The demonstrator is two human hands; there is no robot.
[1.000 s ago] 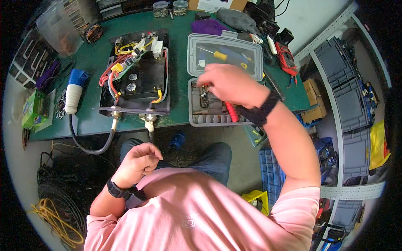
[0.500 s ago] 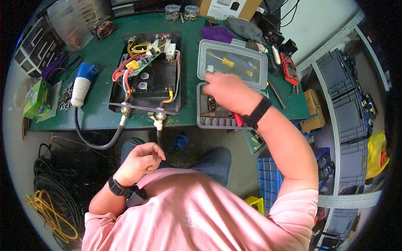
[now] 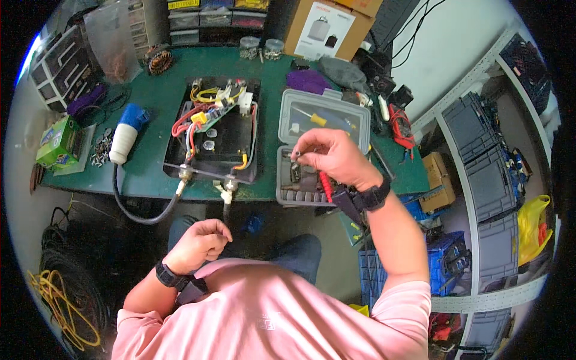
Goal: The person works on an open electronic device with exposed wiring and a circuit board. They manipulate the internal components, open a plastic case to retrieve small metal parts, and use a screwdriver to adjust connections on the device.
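Note:
My right hand point(image 3: 339, 157) is over the grey plastic toolbox point(image 3: 283, 180), thumb and fingers pinched on a small dark piece point(image 3: 296, 155) too small to name. Below the fingers, metal parts lie in the box, and a red-handled tool point(image 3: 326, 187) leans at its right side. The transparent lid point(image 3: 330, 126) stands open, a screwdriver with a yellow handle point(image 3: 318, 120) showing there. In front of my body, my left hand point(image 3: 201, 245) hangs curled closed; its fingers hide whatever may be inside. Left of the toolbox is an open black enclosure point(image 3: 231, 144) with wires and a circuit board point(image 3: 211, 122).
A cable with a blue and white plug point(image 3: 125, 141) runs off the green bench point(image 3: 155, 84). Loose screws point(image 3: 102, 150) and a green box point(image 3: 60, 144) lie further left. At the back are jars point(image 3: 249, 48) and a cardboard box point(image 3: 348, 30); shelving with grey bins point(image 3: 477, 168) stands right.
My right hand has drawn back from the lid toward me, turning so that a small dark piece shows in its fingertips. The left hand keeps its curl. The whole view has shifted slightly.

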